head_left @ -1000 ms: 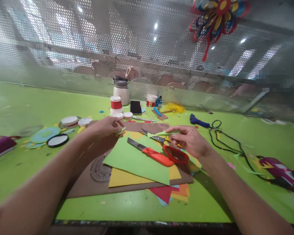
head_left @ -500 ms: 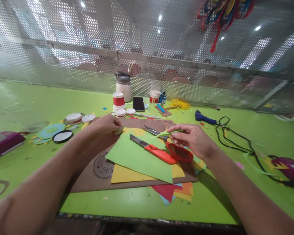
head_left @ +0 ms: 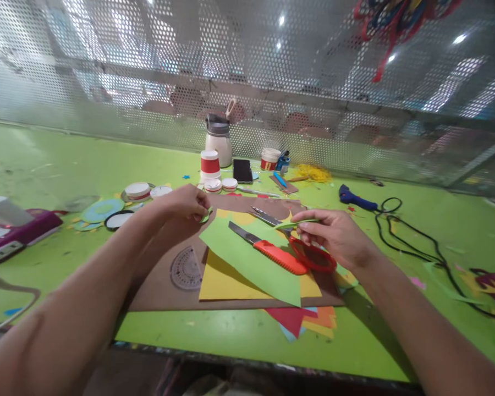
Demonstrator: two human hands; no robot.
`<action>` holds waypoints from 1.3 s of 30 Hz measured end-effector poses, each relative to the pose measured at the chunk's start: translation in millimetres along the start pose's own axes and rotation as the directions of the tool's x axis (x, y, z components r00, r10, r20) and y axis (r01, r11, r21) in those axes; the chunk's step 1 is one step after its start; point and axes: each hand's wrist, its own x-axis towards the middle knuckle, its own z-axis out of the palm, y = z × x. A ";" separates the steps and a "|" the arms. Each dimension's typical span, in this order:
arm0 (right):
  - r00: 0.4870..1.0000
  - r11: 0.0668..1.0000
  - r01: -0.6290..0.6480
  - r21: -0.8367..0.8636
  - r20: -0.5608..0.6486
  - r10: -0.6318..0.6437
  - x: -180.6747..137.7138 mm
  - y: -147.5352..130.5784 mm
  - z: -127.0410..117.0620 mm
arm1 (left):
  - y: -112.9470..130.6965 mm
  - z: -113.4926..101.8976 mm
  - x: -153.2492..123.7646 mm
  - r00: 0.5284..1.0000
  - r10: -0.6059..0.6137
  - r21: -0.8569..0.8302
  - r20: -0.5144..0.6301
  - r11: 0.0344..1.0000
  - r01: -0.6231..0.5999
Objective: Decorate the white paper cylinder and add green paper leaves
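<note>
My left hand (head_left: 192, 203) is closed in a pinch on a small piece of green paper (head_left: 207, 215) above the board's far left part. My right hand (head_left: 334, 234) pinches a narrow green paper strip (head_left: 293, 224), held over the scissors. The red-handled scissors (head_left: 333, 263) and a red utility knife (head_left: 277, 256) lie on a green paper sheet (head_left: 247, 263). Beneath that sheet is yellow paper (head_left: 223, 285). A brown board (head_left: 159, 294) supports them, with a clear protractor (head_left: 186, 268) at its left.
Coloured paper scraps (head_left: 286, 319) stick out under the board's front edge. Behind it stand a red-and-white jar (head_left: 210, 164), a flask (head_left: 219, 144) and a phone (head_left: 242, 171). A blue glue gun (head_left: 357, 199) with a black cord lies right; a purple power strip (head_left: 25, 236) sits left.
The view has shifted, moving things rightward. The green sheet's left corner has moved up and inward, uncovering more yellow paper and protractor. Both hands remain closed; the right still holds its strip.
</note>
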 end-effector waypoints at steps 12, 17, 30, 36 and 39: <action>1.000 1.000 -0.013 0.024 0.003 0.013 -0.5 3.6 2.9 | 28.2 22.1 -13.5 0.993 -0.106 -0.109 -0.049 0.989 0.100; 1.000 1.000 -0.004 0.016 0.010 0.004 0.0 3.9 2.6 | 25.8 19.9 -15.6 0.995 -0.084 -0.151 -0.046 0.986 0.076; 1.000 1.000 -0.018 0.018 -0.006 0.019 1.3 4.7 2.4 | 22.0 8.8 -15.0 0.985 -0.064 -0.046 -0.162 0.997 0.057; 1.000 0.995 0.031 0.090 -0.008 -0.030 1.2 3.5 3.2 | 40.8 9.7 -23.6 0.903 0.045 -0.045 -0.428 0.996 -0.071; 0.998 0.990 0.048 0.129 0.030 -0.052 -0.6 2.5 7.5 | 62.6 24.3 -33.0 0.899 0.189 -0.155 -0.396 0.951 -0.268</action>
